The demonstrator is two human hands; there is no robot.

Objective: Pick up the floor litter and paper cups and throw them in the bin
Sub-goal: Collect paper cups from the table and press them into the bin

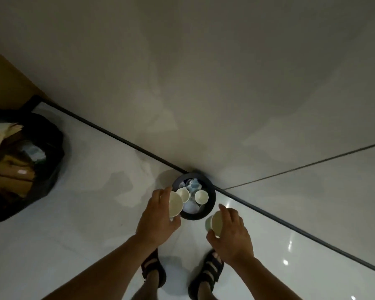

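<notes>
A small round black bin (pixel 210 204) stands on the white floor against the wall. Inside it lie two paper cups (pixel 201 197) and crumpled white and blue paper (pixel 193 185). My left hand (pixel 158 219) holds a cream paper cup (pixel 175 204) over the bin's left rim, its mouth facing me. To the right of the bin, a little short of it, my right hand (pixel 231 232) grips another paper cup (pixel 215 223).
A black rubbish bag (pixel 50 135) stuffed with cardboard and paper sits at the left. The grey wall meets the glossy floor along a dark skirting line (pixel 117 137). My sandalled feet (pixel 206 271) stand just behind the bin.
</notes>
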